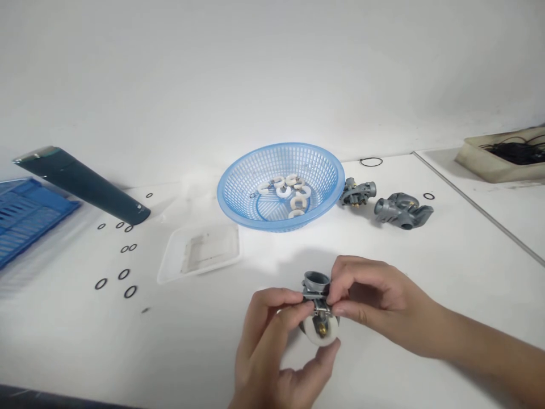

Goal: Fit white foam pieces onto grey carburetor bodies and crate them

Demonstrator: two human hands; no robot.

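Head view: looks down on a white desk [191,346]; shows, near the front edge and between both hands, a grey metal part [316,279] with a white ring-shaped piece [322,339] facing the wearer, set around a small brass fitting [322,328]; gripped at the left and from below by the digits of the left hand [266,341], pinched at the right between thumb and fingers of the right hand [378,295]; behind, includes a blue basket [242,176] holding white C-shaped pieces [283,193] (some slightly yellowed); just right of that, two similar grey parts [360,194] [403,211]; to the left, a shallow pale tray [171,261], scattered black rings [126,293], a leaning dark teal object [91,184] and a blue slatted rack [34,218]; at far right, a cream box [489,166] of dark, tangled strands [517,152].
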